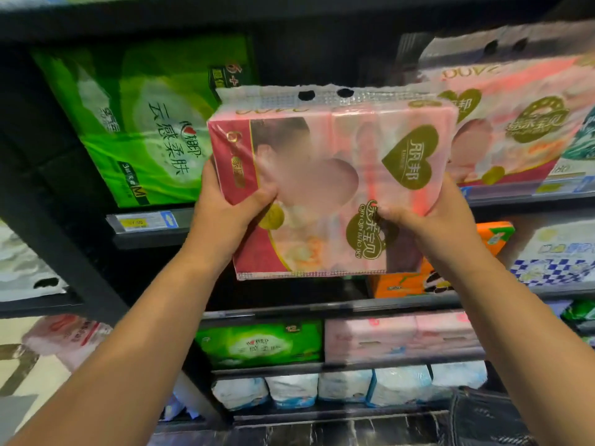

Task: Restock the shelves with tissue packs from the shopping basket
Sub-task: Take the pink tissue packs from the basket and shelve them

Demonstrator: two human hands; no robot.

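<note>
Head view shows the pink tissue pack point(331, 175) held up in front of the upper shelf point(154, 241), not yet resting on it. The left hand point(231, 210) grips its left edge, thumb across the front and fingers curled behind. The right hand point(431, 220) grips the lower right part the same way. A dark gap on that shelf, between the green pack point(138, 123) and a matching pink pack point(521, 123), looks like the slot to fill. To do it well, lift the bottom edge over the shelf lip, keep the pack upright, and slide it back squarely beside its match without snagging the soft wrap. A price tag point(145, 222) sits on the shelf edge, and lower dark shelves carry orange, green, pink and pale blue packs. A dark object at the lower right may be the basket; I cannot tell.
</note>
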